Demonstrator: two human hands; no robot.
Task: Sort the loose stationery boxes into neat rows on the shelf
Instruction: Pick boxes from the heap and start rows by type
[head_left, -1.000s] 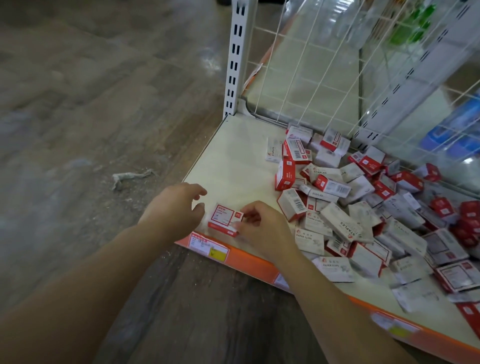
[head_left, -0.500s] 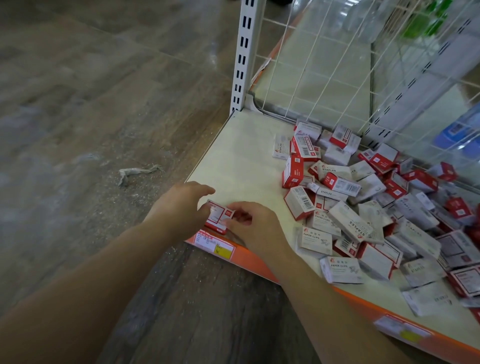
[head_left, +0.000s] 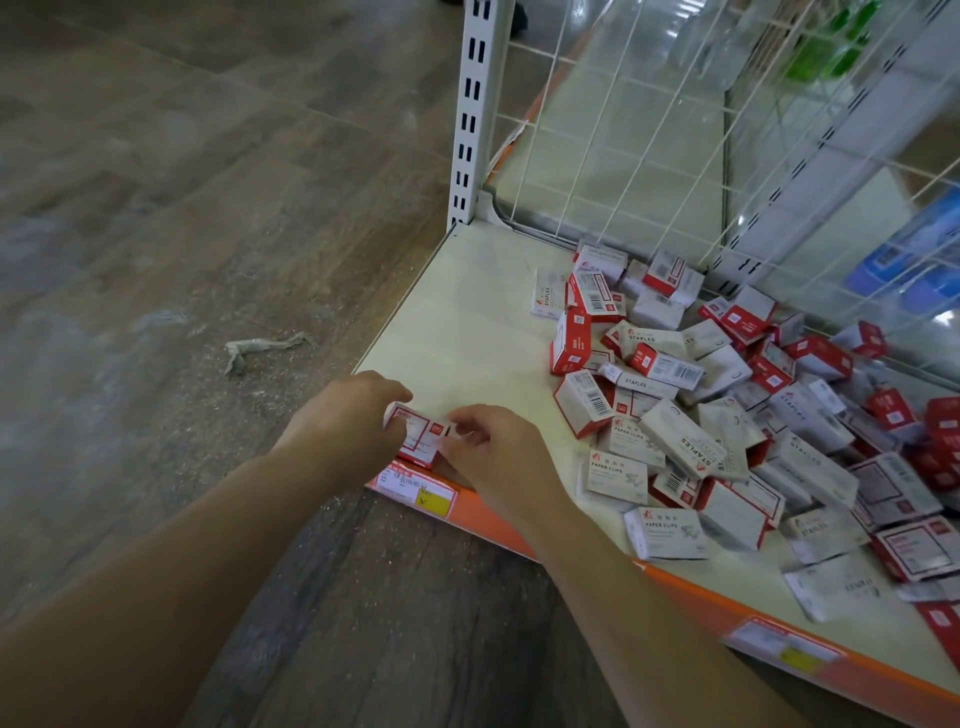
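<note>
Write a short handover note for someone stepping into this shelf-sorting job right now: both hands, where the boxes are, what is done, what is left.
Left hand and right hand both hold one red-and-white box at the shelf's front-left corner, by the orange edge.
The loose pile of staples and paper-clip boxes covers the shelf's right part, unsorted.
Done: the first box is being set at the corner.
Left: no row stands yet; nearly every box remains to be sorted.

red-white box (head_left: 418, 435) | shelf (head_left: 467, 332) front-left corner | loose boxes (head_left: 727, 415) heaped right
</note>
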